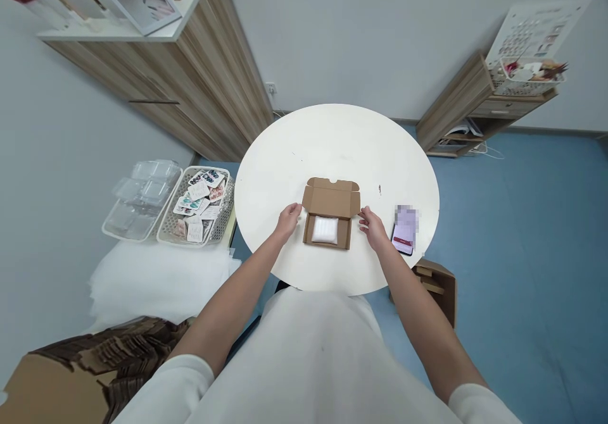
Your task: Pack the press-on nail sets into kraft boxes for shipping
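Observation:
A small brown cardboard box [331, 199] lies on the round white table with its lid folded back, away from me. Inside its tray rests a white wrapped packet [325, 230], which looks like foam or bubble wrap. My left hand [289, 219] is at the lid's left side flap, its fingers closed at the flap's edge. At the opposite flap, my right hand [373, 224] has its thumb and fingers on the edge. To the right of that hand lies a phone [403, 231], its screen lit and partly blurred out.
Left of the table [332, 139] stand a basket of small printed cards [199, 205] and clear plastic boxes [147, 190]. White wrapping sheets [156, 278] and stacked flat cardboard [118, 361] lie nearer. An open carton [441, 291] stands below the table's right edge.

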Motion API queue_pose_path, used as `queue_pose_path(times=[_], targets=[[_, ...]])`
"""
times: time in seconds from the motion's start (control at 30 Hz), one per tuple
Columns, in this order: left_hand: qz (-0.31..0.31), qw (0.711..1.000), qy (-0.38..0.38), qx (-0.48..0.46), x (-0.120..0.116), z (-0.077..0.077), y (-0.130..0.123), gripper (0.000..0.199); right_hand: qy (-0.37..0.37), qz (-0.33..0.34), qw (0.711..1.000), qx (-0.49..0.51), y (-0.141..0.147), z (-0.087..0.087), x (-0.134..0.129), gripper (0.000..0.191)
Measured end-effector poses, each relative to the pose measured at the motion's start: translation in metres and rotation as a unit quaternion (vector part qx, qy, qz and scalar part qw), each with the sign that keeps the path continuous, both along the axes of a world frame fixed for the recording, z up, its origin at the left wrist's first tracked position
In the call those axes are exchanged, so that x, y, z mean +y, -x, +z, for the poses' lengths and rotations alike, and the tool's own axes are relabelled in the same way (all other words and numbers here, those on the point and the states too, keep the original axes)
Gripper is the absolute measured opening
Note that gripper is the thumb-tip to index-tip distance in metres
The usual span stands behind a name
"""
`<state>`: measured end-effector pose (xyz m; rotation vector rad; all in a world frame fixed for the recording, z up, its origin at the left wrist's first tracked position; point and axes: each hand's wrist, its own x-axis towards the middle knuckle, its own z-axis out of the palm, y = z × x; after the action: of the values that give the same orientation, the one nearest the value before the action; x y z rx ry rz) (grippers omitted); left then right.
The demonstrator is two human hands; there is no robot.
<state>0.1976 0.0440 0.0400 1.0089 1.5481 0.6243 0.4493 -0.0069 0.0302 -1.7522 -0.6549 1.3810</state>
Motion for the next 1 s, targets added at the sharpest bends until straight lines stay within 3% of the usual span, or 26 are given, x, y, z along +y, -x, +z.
queue_pose_path(times=[0.07, 0.17, 0.37, 0.5, 0.6, 0.8, 1.0], targets=[[0.000, 0.998, 0.042, -0.045, 0.010, 0.001, -0.003, 0.058, 0.008, 0.030, 0.998, 0.060, -0.002, 0.002, 0.011, 0.059], [-0.001, 0.995, 0.062, -0.082, 0.015, 0.002, -0.009, 0.068, -0.010, 0.082, 0.994, 0.067, 0.001, 0.008, 0.019, 0.067], [-0.067, 0.994, 0.016, -0.080, 0.006, 0.011, -0.008, 0.070, -0.053, 0.160, 0.986, 0.004, 0.008, 0.025, 0.015, 0.071], [-0.103, 0.992, -0.010, -0.078, -0.006, 0.015, -0.002, 0.069, -0.062, 0.203, 0.977, -0.029, 0.009, 0.030, 0.002, 0.064], [-0.109, 0.992, -0.002, -0.067, -0.015, 0.014, 0.002, 0.072, -0.047, 0.202, 0.978, -0.033, 0.008, 0.025, -0.009, 0.060], [-0.111, 0.994, 0.013, -0.017, -0.026, 0.013, 0.009, 0.075, -0.011, 0.186, 0.982, -0.015, 0.003, 0.014, -0.018, 0.072], [-0.130, 0.991, 0.025, -0.029, -0.027, 0.018, 0.011, 0.073, -0.026, 0.208, 0.978, -0.014, 0.001, 0.024, -0.017, 0.065]])
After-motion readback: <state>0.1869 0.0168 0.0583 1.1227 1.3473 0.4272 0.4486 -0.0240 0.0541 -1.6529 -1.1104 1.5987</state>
